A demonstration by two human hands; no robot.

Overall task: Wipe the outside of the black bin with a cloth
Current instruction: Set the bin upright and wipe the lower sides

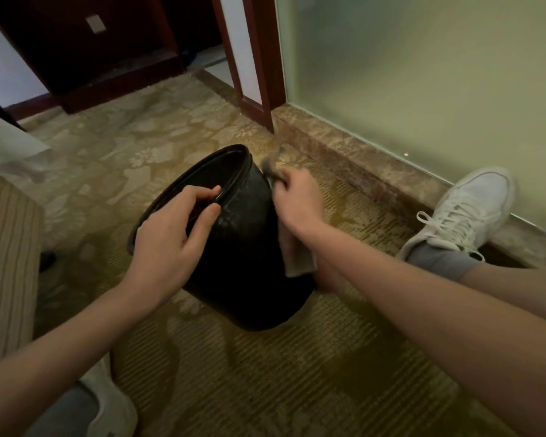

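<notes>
The black bin (243, 257) stands tilted on the patterned carpet in the middle of the view, its open mouth turned up and to the left. My left hand (171, 234) grips its near rim, fingers hooked over the edge. My right hand (297, 203) presses a grey-beige cloth (298, 257) against the bin's right outer wall, just below the rim. Part of the cloth bunches above my fingers and a flap hangs down under my wrist. The bin's far side and base are hidden.
A white sneaker (464, 216) rests on the marble ledge (344, 152) below a frosted glass wall at the right. Another shoe (111, 405) is at the bottom left. A striped upholstered seat (4, 263) stands at the left, dark wooden furniture (108, 58) at the back.
</notes>
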